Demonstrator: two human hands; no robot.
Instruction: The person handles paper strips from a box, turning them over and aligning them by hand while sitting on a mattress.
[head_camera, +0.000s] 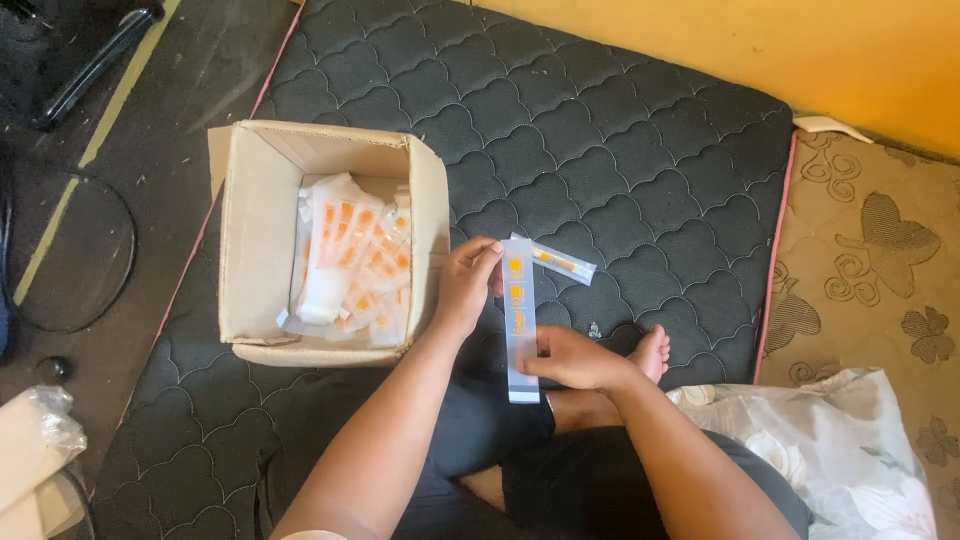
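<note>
Dark quilted mattress (620, 150) underneath, wide and flat, with a patterned mat (870, 260) along its right edge and a floral cloth (850, 450) near the right knee. Open cardboard box (250, 240) at the left, upright, loosely filled with clear sleeves (345, 255) printed in orange, lying jumbled and overlapping. Left hand (468, 285) pinching the top of one long flat sleeve (519, 320), thumb and fingers closed on its upper end. Right hand (575, 358) clamped on the lower part of the same sleeve, thumb across the front. Hands apart, one at each end, sleeve held upright and taut between them, just right of the box and above the crossed legs. A thin orange-tipped stick (560, 260) lying on the mattress just behind the sleeve's top; whether touching it, cannot tell. Best handled, by the look of it, with an even pull at both ends, no twisting, edges kept flat so the thin film neither creases nor slips.
</note>
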